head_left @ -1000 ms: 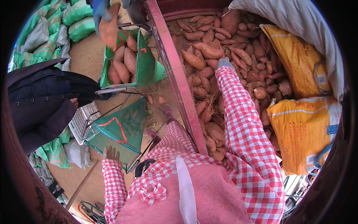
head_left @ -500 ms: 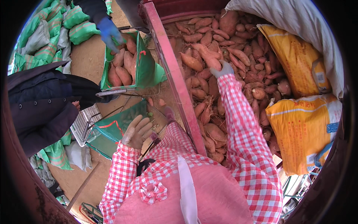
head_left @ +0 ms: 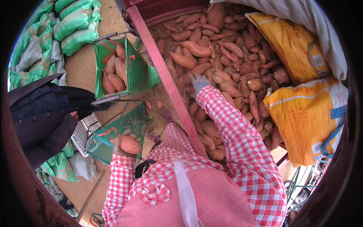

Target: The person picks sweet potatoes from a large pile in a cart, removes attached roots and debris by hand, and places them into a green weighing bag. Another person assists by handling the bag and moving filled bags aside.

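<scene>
A reddish sweet potato (head_left: pixel 131 145) rests in my gloved left hand (head_left: pixel 119 142), whose fingers curl round it above a green mesh bag (head_left: pixel 124 130). My right hand (head_left: pixel 199 82), in a pale grey glove, reaches onto a large heap of sweet potatoes (head_left: pixel 230 89). Its fingers are spread and touch the heap near the pink metal side wall (head_left: pixel 166 79). No sweet potato is plainly gripped in it. Over the wall, to the left, stands a green bag (head_left: pixel 133 72) held wide in a frame, with several large sweet potatoes (head_left: pixel 113 73) inside.
Yellow sacks (head_left: pixel 302 117) and a grey-white cover (head_left: pixel 302 19) border the heap on the right. At left stands a person in a dark coat (head_left: pixel 41 113), beside a white slatted crate (head_left: pixel 85 130). Filled green sacks (head_left: pixel 77 30) are stacked at the far left.
My left hand, bare of any load before, now holds a sweet potato. My right hand has moved left and nearer over the heap. The other person's blue-gloved hand has left the framed bag.
</scene>
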Demonstrator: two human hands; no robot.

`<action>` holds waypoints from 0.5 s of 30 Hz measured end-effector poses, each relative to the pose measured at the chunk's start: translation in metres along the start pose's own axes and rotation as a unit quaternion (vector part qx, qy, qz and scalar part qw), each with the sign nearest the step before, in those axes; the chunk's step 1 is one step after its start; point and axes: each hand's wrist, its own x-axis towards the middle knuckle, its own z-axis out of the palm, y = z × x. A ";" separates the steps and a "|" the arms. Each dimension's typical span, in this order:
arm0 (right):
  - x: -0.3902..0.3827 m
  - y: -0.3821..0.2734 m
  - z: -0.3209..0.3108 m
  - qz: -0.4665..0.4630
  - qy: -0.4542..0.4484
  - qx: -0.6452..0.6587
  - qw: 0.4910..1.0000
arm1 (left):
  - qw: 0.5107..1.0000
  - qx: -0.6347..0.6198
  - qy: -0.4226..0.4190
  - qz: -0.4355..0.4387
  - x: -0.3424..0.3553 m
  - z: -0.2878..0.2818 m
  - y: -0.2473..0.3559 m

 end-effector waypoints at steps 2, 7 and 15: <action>0.014 0.006 0.023 -0.004 -0.049 -0.061 0.997 | 0.998 -0.032 0.055 0.022 -0.009 -0.047 0.011; 0.032 -0.013 0.028 0.045 -0.081 -0.118 0.989 | 0.924 -0.047 0.371 0.075 -0.037 -0.131 0.022; 0.028 -0.021 0.004 0.069 -0.078 -0.056 0.993 | 0.968 0.033 0.244 0.056 -0.045 -0.125 0.009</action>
